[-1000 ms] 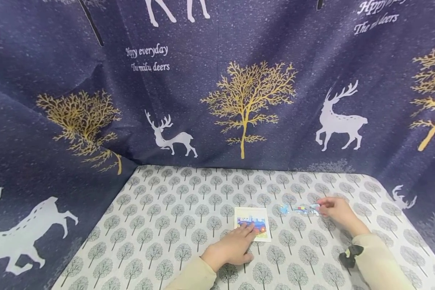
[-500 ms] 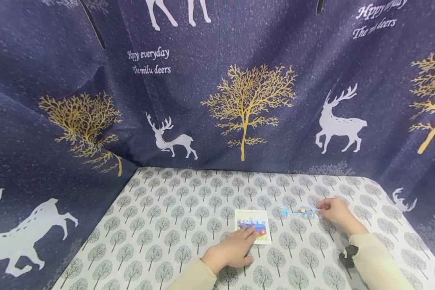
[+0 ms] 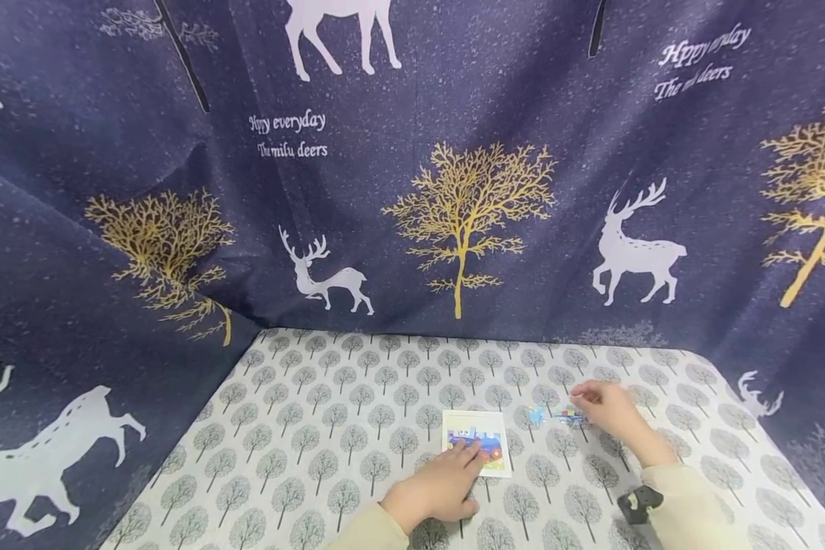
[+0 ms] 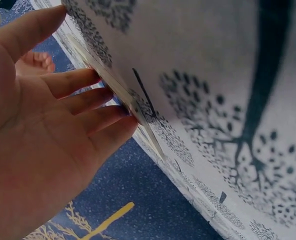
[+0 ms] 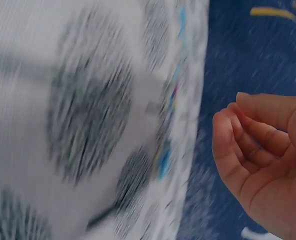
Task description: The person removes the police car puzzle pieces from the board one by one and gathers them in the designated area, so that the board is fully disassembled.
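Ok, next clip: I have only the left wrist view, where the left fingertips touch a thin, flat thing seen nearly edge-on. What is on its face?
Observer: The head view shows a white-bordered picture of a blue vehicle under the fingers of the left hand.
Operator: And is the right hand holding anything?
Observer: Nothing that I can see: in the right wrist view, the right hand is curled, with its thumb tip close to the index fingertip.
Operator: What lies near that hand?
Observer: In the head view, small colourful pieces lie to the right of the picture, beside that hand; their exact shapes are too small to tell.
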Demonstrator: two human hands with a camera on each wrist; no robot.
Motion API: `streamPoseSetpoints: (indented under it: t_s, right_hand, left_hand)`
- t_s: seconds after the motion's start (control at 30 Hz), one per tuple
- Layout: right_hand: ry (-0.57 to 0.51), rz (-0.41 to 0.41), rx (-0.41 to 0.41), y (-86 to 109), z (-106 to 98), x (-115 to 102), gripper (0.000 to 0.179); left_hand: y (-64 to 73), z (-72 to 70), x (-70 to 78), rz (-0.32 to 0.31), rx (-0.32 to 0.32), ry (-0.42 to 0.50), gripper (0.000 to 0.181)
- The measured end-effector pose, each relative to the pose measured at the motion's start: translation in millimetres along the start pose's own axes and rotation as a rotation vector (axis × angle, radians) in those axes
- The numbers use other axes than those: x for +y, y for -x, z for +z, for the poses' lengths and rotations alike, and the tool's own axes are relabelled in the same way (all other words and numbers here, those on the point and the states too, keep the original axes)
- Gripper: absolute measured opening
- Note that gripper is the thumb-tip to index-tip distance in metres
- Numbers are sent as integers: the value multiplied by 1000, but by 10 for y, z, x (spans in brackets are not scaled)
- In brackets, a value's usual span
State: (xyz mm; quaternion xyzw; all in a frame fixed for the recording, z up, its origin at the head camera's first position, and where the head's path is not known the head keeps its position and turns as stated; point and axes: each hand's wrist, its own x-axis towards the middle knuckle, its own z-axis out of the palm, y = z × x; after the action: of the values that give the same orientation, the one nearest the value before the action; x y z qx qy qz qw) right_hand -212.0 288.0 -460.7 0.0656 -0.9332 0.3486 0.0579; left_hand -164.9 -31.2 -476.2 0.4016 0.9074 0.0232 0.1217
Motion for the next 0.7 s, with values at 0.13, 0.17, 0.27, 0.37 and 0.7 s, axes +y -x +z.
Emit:
streamPoseSetpoints:
  t_s: [0.13,0.17,0.27,0.37,0.7]
  right_hand:
    - [-72,-79,-45,-51,136,-251,20]
    - [-92,-102,-58,-67,177,-300,20]
    - [-120,-167,-107,-98,302,-406,19]
    - [-114,-208,-126,-117,422,-459,16]
    - [-122,-282,-206,-178,630,-631,17]
  left_hand:
    - [-3,-10,3,-20,11,-14,70]
    - [-3,-14,6,-28,11,-12,70]
    - [7,-23,22,-39,19,-17,71]
    - [13,-16,40,-35,31,-41,71]
    - [50,27,89,13,44,-47,76]
